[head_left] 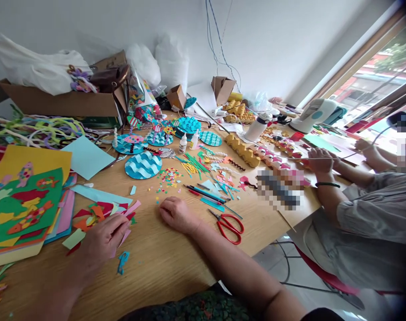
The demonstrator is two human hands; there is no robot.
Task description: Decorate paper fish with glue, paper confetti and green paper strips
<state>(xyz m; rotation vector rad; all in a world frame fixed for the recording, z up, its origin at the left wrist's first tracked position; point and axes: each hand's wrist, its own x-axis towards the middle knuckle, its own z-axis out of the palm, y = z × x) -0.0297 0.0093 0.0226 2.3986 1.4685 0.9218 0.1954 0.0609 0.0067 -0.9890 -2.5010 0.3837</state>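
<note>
My left hand (105,234) is closed in a pinch above coloured paper scraps (92,216). Pink paper (133,207) sticks out past its fingertips. My right hand (178,215) rests on the table with its fingers curled under, and whatever it may hold is hidden. Just beyond it lie small paper dots (171,177). Red-handled scissors (230,226) lie beside my right forearm, with pencils (205,194) above them. A small blue paper cutout (123,263) is on the table right of my left wrist.
Stacked coloured sheets (25,209) and a light blue sheet (87,157) lie at left. Wavy blue paper discs (143,166) and glue bottles (183,145) stand farther back. Egg-carton strips (242,151) run rightward towards a co-worker's hands (320,159). A white bottle (256,128) stands behind them.
</note>
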